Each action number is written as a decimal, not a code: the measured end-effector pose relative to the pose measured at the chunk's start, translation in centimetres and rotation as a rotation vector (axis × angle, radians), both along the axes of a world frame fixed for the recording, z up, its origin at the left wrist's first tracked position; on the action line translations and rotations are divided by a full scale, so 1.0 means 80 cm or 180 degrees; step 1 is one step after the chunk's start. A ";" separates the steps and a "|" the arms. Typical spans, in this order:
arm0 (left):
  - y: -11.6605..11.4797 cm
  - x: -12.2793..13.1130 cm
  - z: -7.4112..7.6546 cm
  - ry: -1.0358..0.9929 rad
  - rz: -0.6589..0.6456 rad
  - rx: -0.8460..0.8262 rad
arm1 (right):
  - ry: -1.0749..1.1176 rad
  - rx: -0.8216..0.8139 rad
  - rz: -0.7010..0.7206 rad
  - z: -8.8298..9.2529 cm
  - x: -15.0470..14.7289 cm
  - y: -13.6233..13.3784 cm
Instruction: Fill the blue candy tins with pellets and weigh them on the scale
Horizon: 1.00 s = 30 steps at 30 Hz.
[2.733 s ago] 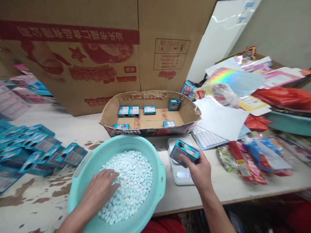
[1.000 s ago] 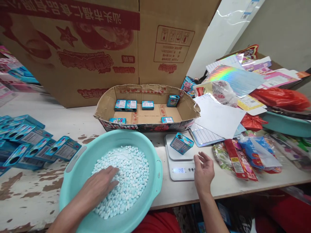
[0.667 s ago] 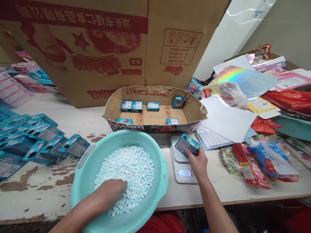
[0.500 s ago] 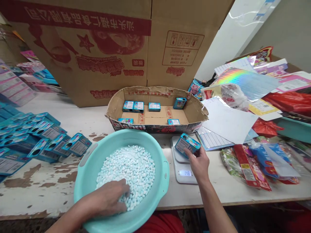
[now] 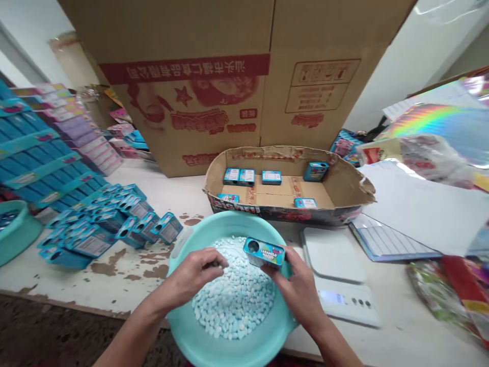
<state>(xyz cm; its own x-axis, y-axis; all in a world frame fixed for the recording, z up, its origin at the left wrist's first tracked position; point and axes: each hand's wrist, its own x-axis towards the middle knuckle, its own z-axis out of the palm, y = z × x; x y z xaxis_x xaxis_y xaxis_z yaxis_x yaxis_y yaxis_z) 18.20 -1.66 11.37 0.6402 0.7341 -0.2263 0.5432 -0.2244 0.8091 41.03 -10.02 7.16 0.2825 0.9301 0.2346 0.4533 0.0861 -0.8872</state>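
Observation:
My right hand (image 5: 296,280) grips a small blue candy box (image 5: 264,253) with a round dark hole at one end, holding it tilted above the basin. Across from it, my left hand (image 5: 198,272) hovers over the basin's left side with its fingers curled together; what they hold, if anything, is hidden. Below both hands, a turquoise plastic basin (image 5: 280,326) contains a heap of small pale-blue and white candies (image 5: 233,300). To the right of the basin lies a white digital scale (image 5: 336,257) with its display lit and nothing on its plate.
Several blue boxes (image 5: 91,239) stand clustered at the left, before stacked display trays (image 5: 42,153). Behind the basin, a cut-down cardboard tray (image 5: 275,196) holds several boxes. A large carton (image 5: 225,30) rises at the back. Papers (image 5: 424,199) and wrappers (image 5: 443,290) lie at right.
My right hand has lifted the candy box off the scale and brought it left over the basin. My left hand has risen out of the candies with its fingers closed. The view has turned left.

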 end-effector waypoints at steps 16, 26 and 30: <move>0.007 0.026 0.033 -0.0790 -0.0482 0.1199 | -0.0127 -0.0436 0.0621 0.005 -0.023 0.001; -0.036 -0.028 0.035 -0.0222 0.1044 0.1732 | 0.0025 -0.0031 0.0462 0.001 -0.030 0.001; -0.022 -0.115 0.035 0.0596 0.2554 0.2162 | 0.0010 -0.0058 -0.0007 0.002 -0.008 0.006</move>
